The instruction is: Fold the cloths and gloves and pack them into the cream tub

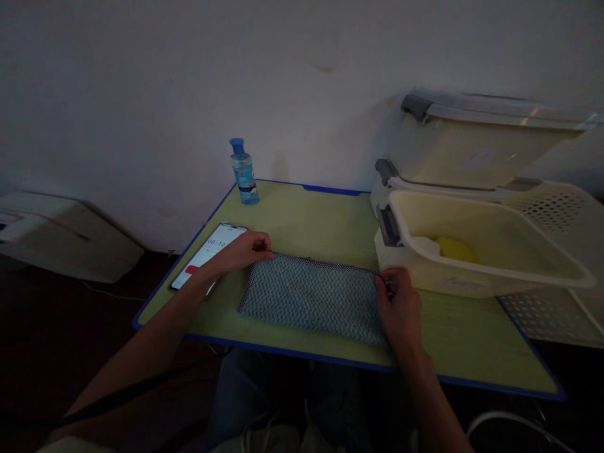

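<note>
A grey-blue textured cloth [314, 296] with a dark stitched border lies as a flat rectangle near the front of the table. My left hand [250, 250] pinches its far left corner between thumb and fingers. At the far right corner, my right hand [399, 302] has its fingers closed on the cloth's edge. Partly behind my left forearm is a phone [226, 235] with a timer on its screen and a red button.
The yellowish table [302, 217] has a blue rim. A clear bottle with a blue cap [244, 173] stands at the back left. On the right, a cream basket [425, 277] holds a yellow item and a white one; a lidded bin [472, 151] is behind it.
</note>
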`<state>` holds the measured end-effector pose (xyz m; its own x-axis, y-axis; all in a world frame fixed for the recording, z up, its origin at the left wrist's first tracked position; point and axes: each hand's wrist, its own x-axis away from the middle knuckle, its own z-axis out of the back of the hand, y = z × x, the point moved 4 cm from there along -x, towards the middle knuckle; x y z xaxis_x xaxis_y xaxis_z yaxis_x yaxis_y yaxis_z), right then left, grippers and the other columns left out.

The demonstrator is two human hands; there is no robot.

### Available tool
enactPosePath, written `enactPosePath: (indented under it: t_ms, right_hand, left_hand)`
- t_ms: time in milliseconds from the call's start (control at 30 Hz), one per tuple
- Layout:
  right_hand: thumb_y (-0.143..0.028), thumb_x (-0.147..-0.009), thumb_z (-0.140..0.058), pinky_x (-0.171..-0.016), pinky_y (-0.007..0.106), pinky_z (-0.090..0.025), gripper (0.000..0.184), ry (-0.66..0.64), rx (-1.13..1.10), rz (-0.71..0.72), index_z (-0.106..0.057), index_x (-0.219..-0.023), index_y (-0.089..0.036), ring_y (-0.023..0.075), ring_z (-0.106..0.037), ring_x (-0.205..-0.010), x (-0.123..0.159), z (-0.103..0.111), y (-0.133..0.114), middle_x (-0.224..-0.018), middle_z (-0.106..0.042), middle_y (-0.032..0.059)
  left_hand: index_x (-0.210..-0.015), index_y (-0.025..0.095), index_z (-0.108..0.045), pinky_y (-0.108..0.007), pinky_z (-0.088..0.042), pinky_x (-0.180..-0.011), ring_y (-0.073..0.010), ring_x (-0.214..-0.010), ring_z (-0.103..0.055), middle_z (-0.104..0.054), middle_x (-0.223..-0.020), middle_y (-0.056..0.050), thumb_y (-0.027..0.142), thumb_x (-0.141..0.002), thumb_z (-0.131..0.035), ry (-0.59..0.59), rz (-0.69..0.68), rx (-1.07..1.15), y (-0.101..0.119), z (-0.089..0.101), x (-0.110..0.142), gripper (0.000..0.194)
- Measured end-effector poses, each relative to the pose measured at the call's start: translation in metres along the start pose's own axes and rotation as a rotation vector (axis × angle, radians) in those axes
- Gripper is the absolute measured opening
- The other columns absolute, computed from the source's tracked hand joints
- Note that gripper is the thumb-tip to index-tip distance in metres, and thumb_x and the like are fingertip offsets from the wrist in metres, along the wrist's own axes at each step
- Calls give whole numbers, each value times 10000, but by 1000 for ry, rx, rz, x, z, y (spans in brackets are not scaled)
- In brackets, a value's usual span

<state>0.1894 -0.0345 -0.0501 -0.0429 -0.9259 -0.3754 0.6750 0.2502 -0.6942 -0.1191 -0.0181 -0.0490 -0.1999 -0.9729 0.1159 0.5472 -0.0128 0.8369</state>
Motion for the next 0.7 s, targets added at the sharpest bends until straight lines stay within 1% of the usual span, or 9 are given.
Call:
enactPosePath:
  t_ms: [100, 233, 300, 400, 500, 567, 633, 700]
  right_hand:
    - [-331, -771, -421, -532, 304, -415, 119, -15, 14, -7, -419, -789, -213, 201, -588, -578, 0, -1, 1, -684, -597, 48]
    - [-324, -772, -415, -546, 309, -417, 109, -31, 48, -4, -412, -793, -217, 205, -589, -585, 0, -3, 3, -704, -605, 56]
    - [-322, -775, -411, -558, 316, -419, 109, -42, 61, -2, -412, -800, -215, 211, -595, -591, -1, -4, 4, -706, -608, 60]
    - [-320, -782, -406, -556, 312, -413, 109, -58, 90, 5, -414, -797, -212, 214, -595, -591, -1, -6, 5, -708, -611, 65]
    - [-312, -804, -404, -530, 299, -389, 108, -76, 193, 30, -430, -790, -207, 198, -563, -550, 0, -8, 6, -678, -602, 57]
    - [-296, -825, -398, -526, 302, -388, 118, -88, 296, 72, -453, -787, -199, 194, -543, -539, 1, -8, 4, -675, -596, 63]
    - [-266, -837, -395, -555, 322, -414, 131, -91, 387, 156, -485, -787, -184, 213, -554, -596, 3, -7, -1, -710, -601, 91]
    - [-223, -840, -396, -629, 357, -448, 147, -92, 448, 276, -524, -796, -167, 244, -568, -708, 5, -4, -12, -771, -609, 124]
  left_hand:
    - [-641, 161, -561, -247, -405, -593, -124, -597, -539, -586, -604, 21, 368, -670, -598, -15, 30, -32, 1, 5, 3, 213]
    - [-632, 167, -589, -249, -426, -608, -129, -593, -557, -599, -584, 20, 311, -671, -593, 4, 55, -100, -2, 8, 4, 150]
    - [-637, 168, -573, -252, -438, -617, -138, -616, -576, -607, -607, 15, 267, -655, -608, 52, 67, -106, -5, 8, 3, 107]
    - [-661, 168, -539, -263, -446, -638, -151, -646, -590, -601, -636, 12, 200, -649, -615, 160, 55, -167, -4, 6, 2, 84]
    - [-693, 168, -541, -284, -443, -647, -167, -665, -587, -597, -655, -1, 173, -710, -573, 220, 48, -349, 3, -1, 5, 37]
    - [-721, 162, -555, -310, -448, -667, -190, -711, -586, -607, -711, -26, 168, -748, -546, 249, 40, -503, 8, -7, 9, 29]
    - [-766, 150, -573, -345, -457, -719, -222, -806, -580, -613, -809, -61, 150, -765, -534, 287, -3, -653, 15, -13, 14, 39]
    - [-829, 135, -590, -379, -458, -788, -248, -911, -557, -605, -923, -93, 114, -766, -521, 339, -67, -758, 23, -17, 19, 96]
